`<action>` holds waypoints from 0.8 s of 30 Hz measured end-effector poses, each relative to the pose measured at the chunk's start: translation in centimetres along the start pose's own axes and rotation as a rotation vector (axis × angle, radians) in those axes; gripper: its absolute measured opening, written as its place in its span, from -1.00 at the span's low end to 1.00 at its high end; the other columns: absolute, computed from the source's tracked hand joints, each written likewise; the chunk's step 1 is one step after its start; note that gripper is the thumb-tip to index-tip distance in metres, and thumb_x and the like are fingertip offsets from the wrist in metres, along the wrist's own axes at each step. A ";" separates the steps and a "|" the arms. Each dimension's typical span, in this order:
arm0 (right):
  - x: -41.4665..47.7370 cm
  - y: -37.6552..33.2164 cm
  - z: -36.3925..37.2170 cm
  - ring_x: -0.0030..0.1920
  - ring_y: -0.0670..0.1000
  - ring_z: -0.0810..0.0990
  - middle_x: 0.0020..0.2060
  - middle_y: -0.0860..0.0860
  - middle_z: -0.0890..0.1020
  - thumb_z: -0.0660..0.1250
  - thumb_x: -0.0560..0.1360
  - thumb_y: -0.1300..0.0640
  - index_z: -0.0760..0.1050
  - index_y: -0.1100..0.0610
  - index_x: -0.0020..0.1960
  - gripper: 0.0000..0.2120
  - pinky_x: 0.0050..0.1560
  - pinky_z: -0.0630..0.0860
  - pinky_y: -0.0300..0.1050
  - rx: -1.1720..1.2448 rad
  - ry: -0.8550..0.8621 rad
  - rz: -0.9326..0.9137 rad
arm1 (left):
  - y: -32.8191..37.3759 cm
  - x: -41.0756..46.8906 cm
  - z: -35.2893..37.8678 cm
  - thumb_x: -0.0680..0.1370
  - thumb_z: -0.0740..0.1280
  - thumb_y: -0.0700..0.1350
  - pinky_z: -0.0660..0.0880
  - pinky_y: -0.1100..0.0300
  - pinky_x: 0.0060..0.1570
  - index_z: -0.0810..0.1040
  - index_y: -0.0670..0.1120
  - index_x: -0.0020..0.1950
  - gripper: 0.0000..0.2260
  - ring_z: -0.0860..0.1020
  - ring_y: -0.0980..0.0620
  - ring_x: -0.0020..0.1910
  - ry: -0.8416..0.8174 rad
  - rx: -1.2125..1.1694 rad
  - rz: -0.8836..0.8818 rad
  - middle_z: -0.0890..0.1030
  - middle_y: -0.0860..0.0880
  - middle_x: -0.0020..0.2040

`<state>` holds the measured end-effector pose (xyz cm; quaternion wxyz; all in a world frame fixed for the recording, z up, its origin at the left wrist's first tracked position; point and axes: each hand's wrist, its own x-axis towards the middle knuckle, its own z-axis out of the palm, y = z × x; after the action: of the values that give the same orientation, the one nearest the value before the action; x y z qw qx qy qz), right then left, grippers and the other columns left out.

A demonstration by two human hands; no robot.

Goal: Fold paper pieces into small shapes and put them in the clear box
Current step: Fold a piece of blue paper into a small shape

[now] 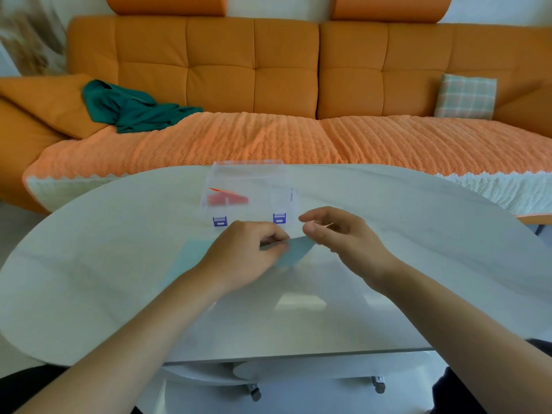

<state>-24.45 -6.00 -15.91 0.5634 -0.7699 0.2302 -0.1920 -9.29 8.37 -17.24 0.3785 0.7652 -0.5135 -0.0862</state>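
Note:
A pale blue paper piece (298, 248) lies on the white table (418, 264), partly hidden under my left hand. My left hand (245, 252) pinches a folded edge of this paper between thumb and fingers. My right hand (337, 231) hovers just right of the paper's raised tip, fingers curled and apart, holding nothing that I can see. Behind the hands stands the clear box (249, 192) with two purple latches. A folded red-orange paper shape (228, 198) lies inside it at the left.
An orange sofa (254, 70) with a textured orange cover runs behind the table. A green cloth (131, 107) lies on its left end and a checked cushion (464, 97) on its right. The table's near edge and wheeled base show below my arms.

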 end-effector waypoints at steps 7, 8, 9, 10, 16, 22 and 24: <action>0.1 -0.2 0.3 -0.31 -0.10 0.53 -0.33 0.05 0.66 0.46 0.49 0.06 0.70 0.07 -0.16 -0.89 -0.19 0.43 -0.19 -0.075 -0.021 0.073 | 1.1 0.0 -0.6 0.53 0.42 -0.06 0.47 0.22 -0.06 0.72 -0.04 -0.15 -0.88 0.60 0.17 -0.19 -0.228 -0.311 -0.268 0.73 0.01 -0.13; 0.1 -0.2 0.3 -0.33 -0.12 0.53 -0.35 0.01 0.65 0.46 0.49 0.06 0.70 0.06 -0.16 -0.89 -0.20 0.43 -0.22 -0.097 -0.030 0.076 | 1.1 0.0 -0.7 0.53 0.42 -0.05 0.47 0.24 -0.07 0.73 -0.04 -0.15 -0.87 0.59 0.18 -0.18 -0.224 -0.310 -0.287 0.73 0.02 -0.12; 0.0 -0.3 0.3 -0.33 -0.13 0.52 -0.36 0.00 0.65 0.46 0.49 0.05 0.70 0.05 -0.17 -0.89 -0.21 0.43 -0.25 -0.122 -0.039 0.079 | 1.1 0.0 -0.8 0.53 0.42 -0.05 0.48 0.26 -0.08 0.74 -0.03 -0.15 -0.87 0.60 0.19 -0.18 -0.225 -0.300 -0.295 0.73 0.04 -0.13; 0.0 -0.3 0.3 -0.33 -0.13 0.52 -0.34 0.03 0.67 0.47 0.48 0.04 0.70 0.03 -0.18 -0.90 -0.21 0.45 -0.24 -0.156 -0.049 0.076 | 1.0 0.0 -0.8 0.53 0.43 -0.05 0.49 0.28 -0.08 0.74 -0.03 -0.16 -0.87 0.60 0.22 -0.19 -0.230 -0.283 -0.291 0.73 0.07 -0.15; -0.5 0.0 0.8 -0.17 -0.07 0.62 -0.23 -0.14 0.69 0.40 0.43 0.02 0.67 -0.08 -0.23 -0.90 -0.10 0.59 -0.12 -0.413 -0.089 -0.050 | 1.0 -0.3 -0.5 0.50 0.43 -0.01 0.53 0.14 -0.12 0.72 0.02 -0.20 -0.88 0.55 0.22 -0.27 -0.242 -0.157 -0.211 0.71 0.06 -0.23; -0.4 0.0 1.2 -0.26 -0.12 0.60 -0.32 -0.15 0.67 0.42 0.37 0.04 0.65 -0.06 -0.27 -0.94 -0.17 0.61 -0.14 -0.501 -0.092 -0.085 | 1.4 -0.5 -0.7 0.51 0.41 -0.05 0.39 0.33 -0.32 0.69 -0.02 -0.27 -0.83 0.44 0.23 -0.41 -0.267 -0.048 -0.170 0.59 0.12 -0.43; -0.2 0.0 0.7 -0.30 -0.16 0.59 -0.35 -0.17 0.66 0.42 0.37 0.05 0.66 -0.07 -0.28 -0.92 -0.22 0.59 -0.20 -0.522 -0.085 -0.072 | 1.3 -0.4 -0.9 0.50 0.40 -0.07 0.39 0.28 -0.29 0.67 -0.04 -0.28 -0.82 0.42 0.20 -0.41 -0.281 -0.028 -0.175 0.54 0.11 -0.45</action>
<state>-24.24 -5.29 -16.18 0.3479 -0.9042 0.2203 -0.1137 -9.94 8.93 -15.81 0.3046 0.7821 -0.4915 -0.2322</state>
